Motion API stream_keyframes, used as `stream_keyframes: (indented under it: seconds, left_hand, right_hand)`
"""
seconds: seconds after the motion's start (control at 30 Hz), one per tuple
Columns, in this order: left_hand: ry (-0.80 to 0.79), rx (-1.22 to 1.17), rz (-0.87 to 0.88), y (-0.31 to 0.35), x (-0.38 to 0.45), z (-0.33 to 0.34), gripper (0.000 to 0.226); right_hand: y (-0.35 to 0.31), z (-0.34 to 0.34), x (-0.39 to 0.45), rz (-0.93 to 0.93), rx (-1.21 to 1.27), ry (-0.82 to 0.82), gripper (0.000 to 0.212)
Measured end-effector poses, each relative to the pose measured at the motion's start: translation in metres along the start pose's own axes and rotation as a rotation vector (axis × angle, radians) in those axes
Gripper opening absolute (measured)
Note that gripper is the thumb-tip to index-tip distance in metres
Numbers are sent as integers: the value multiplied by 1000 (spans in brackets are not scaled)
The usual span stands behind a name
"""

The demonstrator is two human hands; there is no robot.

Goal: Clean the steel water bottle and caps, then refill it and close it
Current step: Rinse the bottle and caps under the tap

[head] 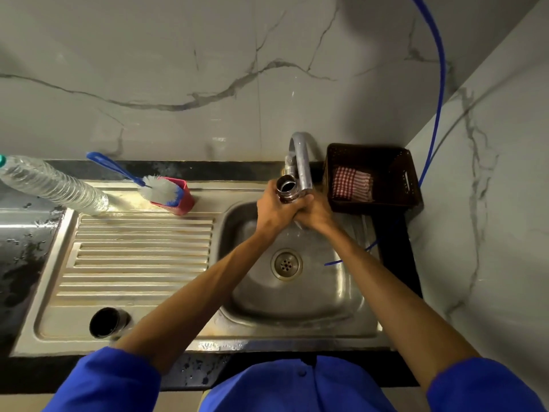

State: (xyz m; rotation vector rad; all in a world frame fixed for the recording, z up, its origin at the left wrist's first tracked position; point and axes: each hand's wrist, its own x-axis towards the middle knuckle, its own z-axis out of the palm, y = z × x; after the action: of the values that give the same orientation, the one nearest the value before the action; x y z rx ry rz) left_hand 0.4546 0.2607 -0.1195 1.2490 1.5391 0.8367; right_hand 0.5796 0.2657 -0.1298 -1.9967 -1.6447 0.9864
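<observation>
Okay, we grip the steel bottle [286, 188] over the sink [341, 292] under the tap [301, 162]: left hand [274, 209] fingers wrapped on it, right hand [315, 212] clamped alongside; cap [108, 322] on drainboard.

Both hands [294, 211] grip the steel bottle [286, 190] under the tap [301, 162].

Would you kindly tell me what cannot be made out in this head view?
- Steel bottle: body hidden by the left hand and right hand; only its open mouth shows.
- Tap outlet: behind the hands, so flow is unclear.
- Plastic bottle: cap cut off by the left edge.
- Cap on the drainboard: too dark to show details.
</observation>
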Motion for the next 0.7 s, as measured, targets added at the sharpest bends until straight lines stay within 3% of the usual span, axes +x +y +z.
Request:
stream_keyframes:
  seconds: [0.1, 0.17, 0.23, 0.3, 0.37, 0.43, 0.53, 0.6, 0.7]
  left_hand:
    - [62, -11, 79, -7, -10, -17, 72]
    - [45, -42, 121, -13, -14, -25, 72]
    - [-11, -22, 125, -14, -12, -31, 73]
    - [-54, -55, 45, -13, -7, -36, 76]
    - [-47, -179, -100, -13, -6, -40, 83]
    - [-5, -282, -199, -22, -7, -42, 88]
    - [33, -271, -185, -28, -24, -40, 76]
    - [18, -188, -73, -26, -40, -40, 65]
    - [-42, -68, 138, -26, -50, -33, 60]
  right_hand:
    - [-11, 2, 5, 13, 31, -92, 30]
    - [-13, -6, 8, 46, 107, -176, 29]
    - [-15, -14, 11, 59, 139, -273, 36]
    - [-24, -18, 11, 29, 6, -315, 60]
    - [-38, -13, 9, -88, -259, -292, 70]
    - [-53, -6, 3, -261, -445, -213, 65]
    - [-50, 0, -2, -439, -587, -59, 83]
    - [-32, 0, -4, -361, -428, -57, 80]
    - [-10, -4, -14, -122, 45, -29, 48]
